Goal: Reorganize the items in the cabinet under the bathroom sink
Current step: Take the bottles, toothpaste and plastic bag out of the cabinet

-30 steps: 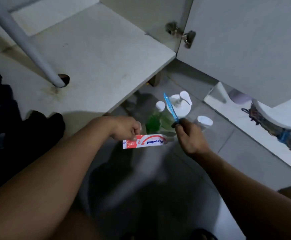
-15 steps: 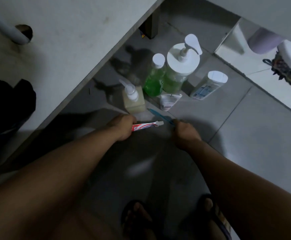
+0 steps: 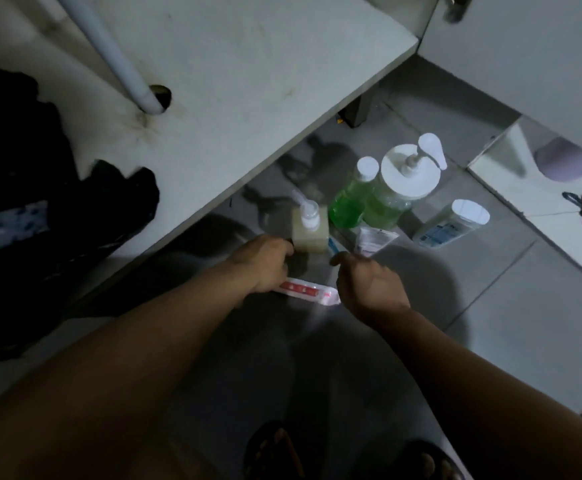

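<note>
Several toiletries stand on the grey floor tiles in front of the cabinet shelf. Among them are a beige pump bottle, a green bottle, a large green pump bottle, a white bottle and a small white tube. My left hand is low over the floor with its fingertips beside the beige pump bottle. A red and white toothpaste tube lies blurred just below that wrist, outside the fingers. My right hand pinches the end of a blue toothbrush against the floor.
A white drain pipe passes through a hole in the shelf. Dark cloth is heaped on the shelf's left part. The open cabinet door stands at the upper right, a pale step beyond it. My sandalled feet are at the bottom.
The toothpaste tube has left my left hand and now sits below the wrist. That hand moved up to the beige pump bottle. My right hand keeps the toothbrush down on the floor.
</note>
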